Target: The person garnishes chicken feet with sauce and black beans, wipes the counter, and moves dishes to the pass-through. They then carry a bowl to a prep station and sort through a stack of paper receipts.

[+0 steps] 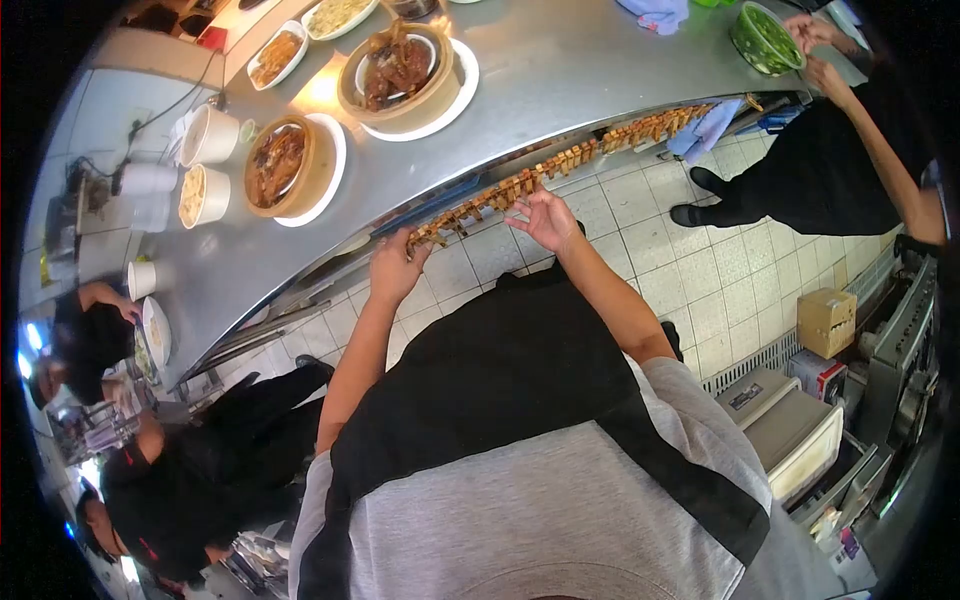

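A long row of wooden clothespins hangs along the front edge of the steel counter. At its left end, my left hand is closed, with thumb and fingers pinched at a clothespin. Farther right along the row is my right hand, palm turned up and fingers apart, fingertips right at the pins. Behind the row on the counter stand two round tan bowls of dark glazed meat, a left bowl and a right bowl, each on a white plate.
The steel counter also carries white paper tubs and oblong dishes. A blue cloth hangs from its edge. At right, a co-worker's hands hold a green bowl. Other people work at left. A cardboard box sits behind right.
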Action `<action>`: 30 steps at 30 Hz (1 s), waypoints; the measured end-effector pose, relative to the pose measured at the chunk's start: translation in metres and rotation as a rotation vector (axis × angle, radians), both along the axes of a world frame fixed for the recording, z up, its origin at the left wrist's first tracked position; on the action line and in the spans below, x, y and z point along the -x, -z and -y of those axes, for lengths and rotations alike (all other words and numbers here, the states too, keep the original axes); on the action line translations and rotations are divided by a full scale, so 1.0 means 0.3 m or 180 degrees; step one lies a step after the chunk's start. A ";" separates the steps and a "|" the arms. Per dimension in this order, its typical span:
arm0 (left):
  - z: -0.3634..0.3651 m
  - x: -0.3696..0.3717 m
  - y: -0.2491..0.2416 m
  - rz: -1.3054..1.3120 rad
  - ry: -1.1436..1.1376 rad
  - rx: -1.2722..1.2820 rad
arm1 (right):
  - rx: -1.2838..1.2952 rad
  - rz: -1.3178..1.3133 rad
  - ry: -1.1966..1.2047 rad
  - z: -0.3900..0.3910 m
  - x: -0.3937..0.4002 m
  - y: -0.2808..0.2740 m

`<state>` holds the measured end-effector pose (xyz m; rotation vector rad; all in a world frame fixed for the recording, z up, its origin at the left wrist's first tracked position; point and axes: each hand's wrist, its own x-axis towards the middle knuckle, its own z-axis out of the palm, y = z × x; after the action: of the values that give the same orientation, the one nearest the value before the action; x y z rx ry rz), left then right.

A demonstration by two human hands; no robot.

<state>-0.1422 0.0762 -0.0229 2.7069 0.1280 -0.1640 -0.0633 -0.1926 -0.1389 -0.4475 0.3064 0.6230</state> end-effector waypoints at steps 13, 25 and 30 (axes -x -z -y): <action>0.011 0.009 -0.035 -0.0149 0.0018 0.0059 | 0.0430 0.0066 -0.0570 -0.029 0.103 -0.064; -0.008 0.019 -0.006 0.0124 0.0155 0.0105 | 0.0323 -0.0180 -0.0322 -0.040 0.158 -0.114; -0.020 0.017 0.004 0.0129 0.0202 0.0127 | 0.0340 -0.0193 -0.0356 -0.056 0.145 -0.108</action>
<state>-0.1472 0.0821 -0.0242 2.6740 0.0264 -0.1290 -0.1068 -0.1757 -0.1066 -0.5518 0.3755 0.7325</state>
